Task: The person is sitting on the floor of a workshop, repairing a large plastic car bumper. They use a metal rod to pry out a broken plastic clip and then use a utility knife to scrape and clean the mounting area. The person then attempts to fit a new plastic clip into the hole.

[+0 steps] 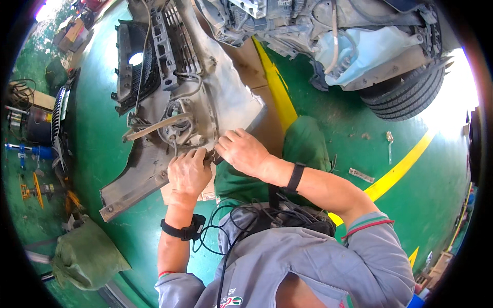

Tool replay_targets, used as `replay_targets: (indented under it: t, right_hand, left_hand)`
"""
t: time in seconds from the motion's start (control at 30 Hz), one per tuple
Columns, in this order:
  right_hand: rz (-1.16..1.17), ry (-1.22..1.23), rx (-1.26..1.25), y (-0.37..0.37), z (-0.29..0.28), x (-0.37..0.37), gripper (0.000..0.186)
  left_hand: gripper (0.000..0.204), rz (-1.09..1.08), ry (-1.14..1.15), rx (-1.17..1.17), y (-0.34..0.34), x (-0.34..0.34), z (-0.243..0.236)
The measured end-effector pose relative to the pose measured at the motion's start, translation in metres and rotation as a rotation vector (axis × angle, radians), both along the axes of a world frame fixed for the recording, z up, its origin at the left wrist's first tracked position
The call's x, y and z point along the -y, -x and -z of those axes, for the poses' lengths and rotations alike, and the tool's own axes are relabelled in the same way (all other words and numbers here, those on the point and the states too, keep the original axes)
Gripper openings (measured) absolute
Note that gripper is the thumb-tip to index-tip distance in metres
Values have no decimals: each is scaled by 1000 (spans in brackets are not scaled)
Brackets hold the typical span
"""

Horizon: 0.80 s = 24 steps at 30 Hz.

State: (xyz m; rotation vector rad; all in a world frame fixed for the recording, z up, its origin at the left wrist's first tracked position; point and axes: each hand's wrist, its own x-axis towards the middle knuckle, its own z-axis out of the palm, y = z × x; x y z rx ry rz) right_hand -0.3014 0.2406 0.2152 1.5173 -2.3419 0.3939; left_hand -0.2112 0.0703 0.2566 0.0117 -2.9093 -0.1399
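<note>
Working at the bumper cover [226, 87]
The left hand [189, 175] and right hand [244, 153] are curling fingers at its near edge; whether they're pinching anything, I can't say.

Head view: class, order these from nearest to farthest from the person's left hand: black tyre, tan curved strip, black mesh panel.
From the left hand:
1. Tan curved strip: just ahead, slightly left.
2. Black mesh panel: farther ahead, also to the left.
3. Black tyre: farthest, off to the upper right.
</note>
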Motion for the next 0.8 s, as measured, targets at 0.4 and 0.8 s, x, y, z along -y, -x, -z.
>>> replay_targets:
  t: [0.4, 0.8]
  right_hand:
    - [-99, -16, 173, 9, 2, 2, 14]
    - [-104, -90, 85, -7, -4, 23, 12]
  left_hand:
    - [25, 12, 71, 182, -15, 38, 13]
    - [23, 207, 222, 251, 16, 51, -13]
